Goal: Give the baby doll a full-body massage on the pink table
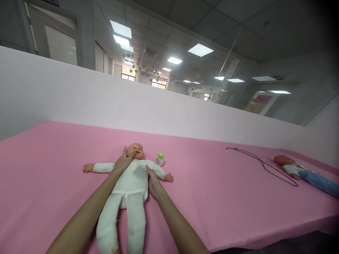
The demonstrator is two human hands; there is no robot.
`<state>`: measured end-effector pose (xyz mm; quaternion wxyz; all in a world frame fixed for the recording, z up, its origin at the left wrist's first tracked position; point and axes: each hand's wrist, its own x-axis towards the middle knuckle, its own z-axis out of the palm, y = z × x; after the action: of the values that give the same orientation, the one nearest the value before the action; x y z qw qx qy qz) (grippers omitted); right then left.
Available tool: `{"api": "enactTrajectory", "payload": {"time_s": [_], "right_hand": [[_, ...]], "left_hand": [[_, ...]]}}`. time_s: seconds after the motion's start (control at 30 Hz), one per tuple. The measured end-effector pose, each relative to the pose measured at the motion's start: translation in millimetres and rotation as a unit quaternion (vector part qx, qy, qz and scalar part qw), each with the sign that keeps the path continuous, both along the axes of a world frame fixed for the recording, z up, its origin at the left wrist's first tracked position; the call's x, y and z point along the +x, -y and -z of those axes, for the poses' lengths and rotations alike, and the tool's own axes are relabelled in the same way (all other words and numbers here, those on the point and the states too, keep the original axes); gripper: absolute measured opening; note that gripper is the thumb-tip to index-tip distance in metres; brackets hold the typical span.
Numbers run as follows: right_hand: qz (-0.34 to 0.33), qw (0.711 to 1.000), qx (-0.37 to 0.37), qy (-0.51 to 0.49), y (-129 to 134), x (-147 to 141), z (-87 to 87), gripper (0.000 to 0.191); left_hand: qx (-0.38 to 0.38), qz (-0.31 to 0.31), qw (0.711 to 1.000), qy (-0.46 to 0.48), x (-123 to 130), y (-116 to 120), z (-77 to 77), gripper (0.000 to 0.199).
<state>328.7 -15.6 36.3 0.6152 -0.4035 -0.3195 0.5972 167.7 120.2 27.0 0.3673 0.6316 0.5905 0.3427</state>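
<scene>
A baby doll with a white cloth body lies on its back, its arms stretched out to both sides. My left hand cups the side of the doll's head, the thumb on its cheek near the mouth and the fingers along the head. Against the doll's side, just below its arm, my right hand grips the torso; some of its fingers are hidden beneath the body. Close to the doll's outstretched arm stands a small bottle with a green cap.
Pink sheeting covers the table. Toward the right lie a thin black looped cord and a second doll in blue trousers. A low white wall with glass above runs along the back.
</scene>
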Motion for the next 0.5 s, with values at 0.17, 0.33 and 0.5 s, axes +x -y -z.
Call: {"api": "enactTrajectory", "payload": {"time_s": [0.17,0.33,0.5], "right_hand": [[0.025,0.999,0.019,0.010,-15.0,-9.1,10.6,0.062],[-0.020,0.998,-0.037,-0.044,-29.4,-11.4,12.3,0.064],[-0.021,0.997,-0.079,-0.011,-27.7,-10.4,3.4,0.053]], "left_hand": [[0.007,0.007,0.999,0.037,1.1,-3.9,2.4,0.109],[-0.002,0.023,0.999,0.047,0.5,-4.4,3.0,0.112],[0.005,0.043,0.997,0.059,1.7,-3.8,4.2,0.112]]}}
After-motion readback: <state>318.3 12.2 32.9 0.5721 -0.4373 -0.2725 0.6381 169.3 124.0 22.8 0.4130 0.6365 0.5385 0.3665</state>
